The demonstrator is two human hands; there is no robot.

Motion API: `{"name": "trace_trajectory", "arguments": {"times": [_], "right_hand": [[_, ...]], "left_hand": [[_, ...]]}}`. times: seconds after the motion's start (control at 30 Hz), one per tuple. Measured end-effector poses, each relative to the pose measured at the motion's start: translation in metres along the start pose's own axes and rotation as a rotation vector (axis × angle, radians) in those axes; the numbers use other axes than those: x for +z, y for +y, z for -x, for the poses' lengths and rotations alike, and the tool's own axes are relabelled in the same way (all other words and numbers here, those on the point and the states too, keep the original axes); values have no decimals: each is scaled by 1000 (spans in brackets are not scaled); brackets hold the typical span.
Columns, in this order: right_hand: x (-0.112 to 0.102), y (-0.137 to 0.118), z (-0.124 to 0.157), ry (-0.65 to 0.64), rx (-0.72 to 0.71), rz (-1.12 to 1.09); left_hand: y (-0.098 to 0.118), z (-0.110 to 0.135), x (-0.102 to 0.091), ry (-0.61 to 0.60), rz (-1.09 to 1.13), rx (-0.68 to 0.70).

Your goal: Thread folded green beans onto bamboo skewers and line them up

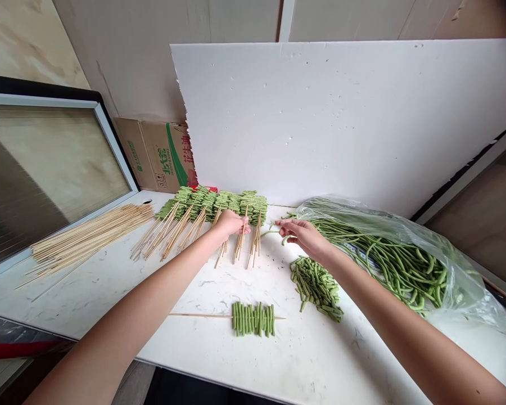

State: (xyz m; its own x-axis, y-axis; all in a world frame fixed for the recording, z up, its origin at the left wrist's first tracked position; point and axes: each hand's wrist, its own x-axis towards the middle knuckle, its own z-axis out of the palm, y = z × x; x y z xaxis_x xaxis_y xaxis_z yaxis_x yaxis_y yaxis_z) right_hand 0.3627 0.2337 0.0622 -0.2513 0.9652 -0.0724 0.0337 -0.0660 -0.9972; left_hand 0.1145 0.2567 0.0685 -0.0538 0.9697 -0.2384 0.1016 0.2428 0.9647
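Note:
My left hand (235, 223) is closed around the wooden stick of a bean skewer (240, 243) at the right part of a stacked row of green bean skewers (219, 201). My right hand (301, 234) hovers to the right of that row, its fingers loosely bent and apart. Close to its fingertips lie a few stray bean pieces (285, 240); none shows clearly in its grasp. Nearer to me, a single finished skewer (253, 319) lies flat, with short bean pieces side by side across its stick. Below my right hand sits a heap of cut bean pieces (316, 286).
Bare bamboo skewers (93, 233) lie in a pile on the left of the white table (185, 349). A clear plastic bag (459, 281) of long green beans (405, 264) takes up the right. Behind stand a white board (341, 124) and a cardboard box (152, 152); a framed panel (54, 169) leans left.

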Motion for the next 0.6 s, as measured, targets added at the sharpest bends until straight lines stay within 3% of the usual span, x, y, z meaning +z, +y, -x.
{"name": "trace_trajectory", "arguments": {"times": [0.6], "right_hand": [[-4,7,3,-36,-32,-13]], "left_hand": [[2,-4,1,-14,-161,29]]}}
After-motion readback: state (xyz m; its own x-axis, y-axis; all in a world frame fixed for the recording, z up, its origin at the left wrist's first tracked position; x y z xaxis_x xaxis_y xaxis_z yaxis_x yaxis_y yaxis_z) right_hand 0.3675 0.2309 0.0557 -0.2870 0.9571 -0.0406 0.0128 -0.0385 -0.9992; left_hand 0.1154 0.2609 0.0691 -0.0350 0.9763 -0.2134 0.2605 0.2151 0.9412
